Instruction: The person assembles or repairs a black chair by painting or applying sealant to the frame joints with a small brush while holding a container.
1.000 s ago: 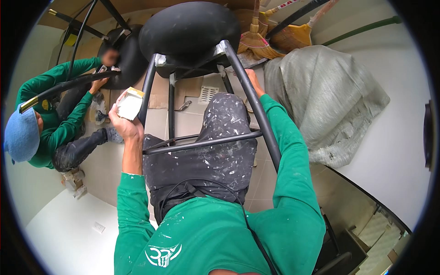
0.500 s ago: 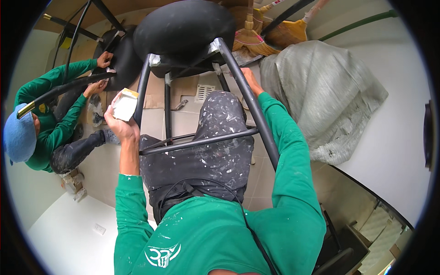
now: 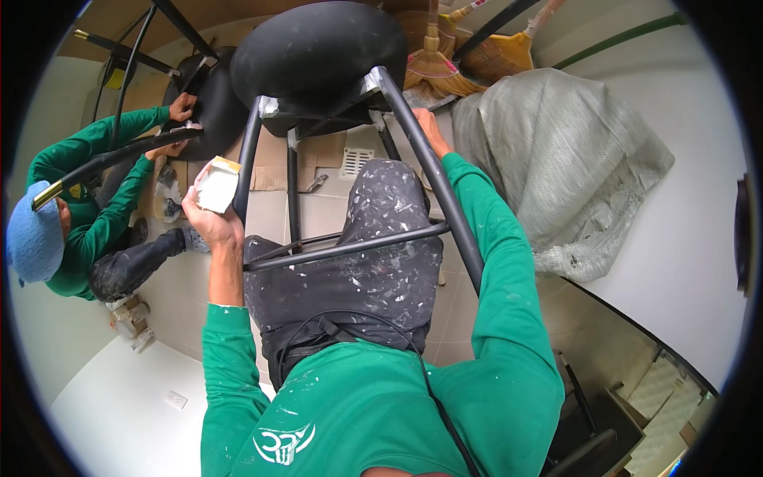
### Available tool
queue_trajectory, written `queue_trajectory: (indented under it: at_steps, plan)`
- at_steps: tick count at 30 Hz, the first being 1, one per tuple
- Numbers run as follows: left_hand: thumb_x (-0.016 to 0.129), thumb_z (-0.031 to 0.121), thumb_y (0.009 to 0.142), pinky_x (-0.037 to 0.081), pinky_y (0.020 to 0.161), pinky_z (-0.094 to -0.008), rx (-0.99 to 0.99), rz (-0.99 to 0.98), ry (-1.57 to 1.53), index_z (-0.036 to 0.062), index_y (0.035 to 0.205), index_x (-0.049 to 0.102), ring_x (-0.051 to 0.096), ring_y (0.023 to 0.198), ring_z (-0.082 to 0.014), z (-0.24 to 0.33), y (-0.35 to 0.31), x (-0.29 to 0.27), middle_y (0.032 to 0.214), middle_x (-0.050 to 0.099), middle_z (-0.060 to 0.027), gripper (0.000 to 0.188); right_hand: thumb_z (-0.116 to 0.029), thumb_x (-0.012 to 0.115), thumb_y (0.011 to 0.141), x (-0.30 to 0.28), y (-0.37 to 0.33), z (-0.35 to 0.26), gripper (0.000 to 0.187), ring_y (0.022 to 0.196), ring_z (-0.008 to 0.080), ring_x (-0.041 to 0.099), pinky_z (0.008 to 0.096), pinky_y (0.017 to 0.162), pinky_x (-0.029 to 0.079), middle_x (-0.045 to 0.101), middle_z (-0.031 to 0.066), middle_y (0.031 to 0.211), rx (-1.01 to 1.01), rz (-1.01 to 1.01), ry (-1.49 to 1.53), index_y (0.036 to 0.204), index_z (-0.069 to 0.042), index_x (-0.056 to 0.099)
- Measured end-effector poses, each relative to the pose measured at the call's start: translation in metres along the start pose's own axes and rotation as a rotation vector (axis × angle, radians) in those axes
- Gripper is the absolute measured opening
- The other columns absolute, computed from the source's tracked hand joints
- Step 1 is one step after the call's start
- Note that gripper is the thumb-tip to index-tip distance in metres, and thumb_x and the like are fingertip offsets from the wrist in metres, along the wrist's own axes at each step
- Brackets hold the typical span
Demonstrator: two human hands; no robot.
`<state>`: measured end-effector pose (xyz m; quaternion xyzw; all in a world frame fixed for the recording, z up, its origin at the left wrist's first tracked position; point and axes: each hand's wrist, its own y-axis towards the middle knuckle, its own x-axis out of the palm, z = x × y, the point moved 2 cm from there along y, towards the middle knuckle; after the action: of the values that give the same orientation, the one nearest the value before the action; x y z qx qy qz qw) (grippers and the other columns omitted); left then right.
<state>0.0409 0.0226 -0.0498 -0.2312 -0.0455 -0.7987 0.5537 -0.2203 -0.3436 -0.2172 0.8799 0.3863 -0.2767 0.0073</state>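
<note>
A black round-seated stool (image 3: 318, 56) stands before me, its dark legs coming toward my lap and joined by a crossbar (image 3: 350, 248). White patches of paste-like material (image 3: 269, 106) cover the joints near the seat. Left of the stool, my left hand (image 3: 214, 219) is closed around a small white piece with a yellow edge (image 3: 218, 188), close to the left leg. My right hand (image 3: 433, 133) is curled at the outer side of the right leg (image 3: 433, 171). That leg hides some of its fingers, and whatever they may hold cannot be made out.
A co-worker in a green top and blue cap (image 3: 36, 234) handles another black stool (image 3: 211, 107) at the left. Straw brooms (image 3: 437, 67) stand at the back. A grey woven sheet (image 3: 556, 171) covers something bulky at the right. A floor drain (image 3: 356, 161) lies beyond my knee.
My right hand has shifted slightly down along the right leg. My left hand, the white piece and the stool stay almost in place.
</note>
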Motion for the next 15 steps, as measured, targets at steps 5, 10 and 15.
queue_trajectory:
  at_steps: [5,10,15]
  plan:
    - [0.033,0.032,0.103,0.047,0.104,-0.0384,0.003,0.018,0.016,-0.0050,0.129,0.062,0.064,0.115,-0.0238,0.001,-0.003,0.006,0.122,0.068,-0.0123,0.053,-0.027,0.072,0.084,-0.001,-0.011,0.009,0.032,0.084,0.0329,0.075,0.0412,0.076,0.054,0.073,0.0242,0.086,-0.032,-0.026,-0.023,0.103,-0.001,0.077]
    - [0.031,0.031,0.103,0.047,0.105,-0.0393,-0.006,0.036,0.018,-0.0060,0.130,0.061,0.063,0.116,-0.0250,0.001,-0.003,0.006,0.124,0.067,-0.0138,0.055,-0.028,0.072,0.086,-0.006,-0.013,0.003,0.032,0.084,0.0344,0.075,0.0413,0.077,0.054,0.073,0.0240,0.088,-0.009,-0.017,-0.042,0.104,-0.002,0.077]
    - [0.030,0.031,0.103,0.047,0.104,-0.0384,-0.004,0.042,0.026,-0.0067,0.128,0.062,0.064,0.114,-0.0252,0.001,-0.002,0.003,0.122,0.067,-0.0141,0.055,-0.028,0.072,0.087,0.001,-0.001,-0.002,0.031,0.082,0.0287,0.075,0.0406,0.077,0.054,0.074,0.0223,0.087,0.045,-0.031,0.048,0.104,-0.002,0.077]
